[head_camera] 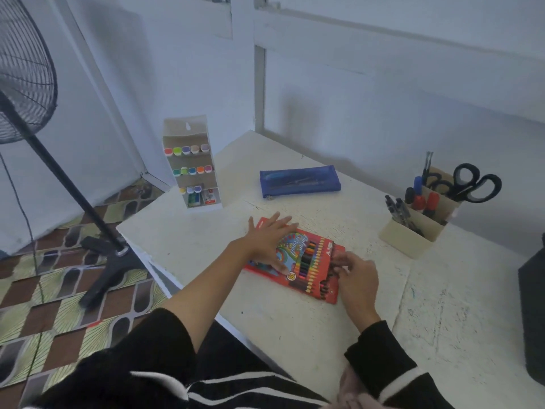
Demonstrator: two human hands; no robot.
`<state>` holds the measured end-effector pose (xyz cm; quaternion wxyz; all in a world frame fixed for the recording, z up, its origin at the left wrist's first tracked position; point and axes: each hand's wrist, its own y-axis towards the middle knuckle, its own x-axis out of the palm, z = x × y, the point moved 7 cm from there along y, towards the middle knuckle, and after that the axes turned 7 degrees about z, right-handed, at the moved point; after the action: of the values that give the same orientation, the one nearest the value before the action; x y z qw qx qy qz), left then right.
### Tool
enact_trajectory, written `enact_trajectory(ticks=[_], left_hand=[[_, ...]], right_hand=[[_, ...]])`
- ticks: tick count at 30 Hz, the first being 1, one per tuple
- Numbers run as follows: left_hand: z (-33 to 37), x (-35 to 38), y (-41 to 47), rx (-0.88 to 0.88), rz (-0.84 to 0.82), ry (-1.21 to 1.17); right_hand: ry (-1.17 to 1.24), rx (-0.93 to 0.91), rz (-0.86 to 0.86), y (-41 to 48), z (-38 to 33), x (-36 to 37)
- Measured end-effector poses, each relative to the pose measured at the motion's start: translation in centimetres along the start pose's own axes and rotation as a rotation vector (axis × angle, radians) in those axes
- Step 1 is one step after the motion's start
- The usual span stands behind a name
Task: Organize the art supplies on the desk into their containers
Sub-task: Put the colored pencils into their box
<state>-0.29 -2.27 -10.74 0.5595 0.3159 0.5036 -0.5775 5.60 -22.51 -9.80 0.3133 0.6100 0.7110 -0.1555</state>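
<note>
A red box of coloured pencils [306,261] lies flat on the white desk [295,320], its pencil tips showing in the window. My left hand [267,239] lies flat on the box's left half with straight, spread fingers. My right hand [358,276] sits at the box's right end, its fingers curled at the open flap. A blue mesh pencil case [299,181] lies zipped farther back. A tall white marker rack [191,166] with coloured caps stands at the desk's back left corner.
A beige divided holder [413,228] at the right carries pens, markers and black scissors [474,181]. A black object [533,314] stands at the right edge. A black standing fan [26,72] is on the patterned floor to the left.
</note>
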Motion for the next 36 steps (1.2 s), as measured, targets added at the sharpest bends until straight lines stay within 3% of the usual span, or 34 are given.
enact_trajectory(ticks=[3, 8, 16, 19, 23, 26, 28, 32, 36], left_hand=[[-0.1, 0.0, 0.1, -0.034, -0.044, 0.005], [0.0, -0.5, -0.4, -0.068, 0.030, 0.048], [0.1, -0.7, -1.3, -0.131, 0.053, 0.030], [0.0, -1.4, -1.4, -0.185, 0.110, -0.184], [-0.4, -3.1, -2.0, -0.280, 0.268, -0.413], [0.0, -5.4, -2.7, -0.288, 0.454, -0.775], [0.9, -6.6, -3.1, -0.228, 0.532, -1.021], [2.0, -7.2, -3.5, -0.097, 0.645, -1.269], [2.2, -6.1, -4.1, -0.057, 0.626, -1.397]], right_hand=[[0.063, -0.018, 0.036, -0.1, -0.5, -0.2], [0.060, 0.004, 0.060, -0.1, 0.0, 0.3], [0.215, -0.101, -0.087, -0.6, -1.0, 0.6], [0.301, -0.036, -0.085, -0.8, -0.6, -0.1], [0.488, 0.145, 0.163, -1.0, 0.2, -2.4], [0.781, 0.218, 0.000, -0.5, -1.4, -2.0], [0.728, 0.160, -0.102, -0.2, -3.7, -1.9], [0.769, 0.129, 0.055, 1.1, -6.2, -3.3], [0.776, 0.177, -0.030, 1.4, -6.8, -2.6]])
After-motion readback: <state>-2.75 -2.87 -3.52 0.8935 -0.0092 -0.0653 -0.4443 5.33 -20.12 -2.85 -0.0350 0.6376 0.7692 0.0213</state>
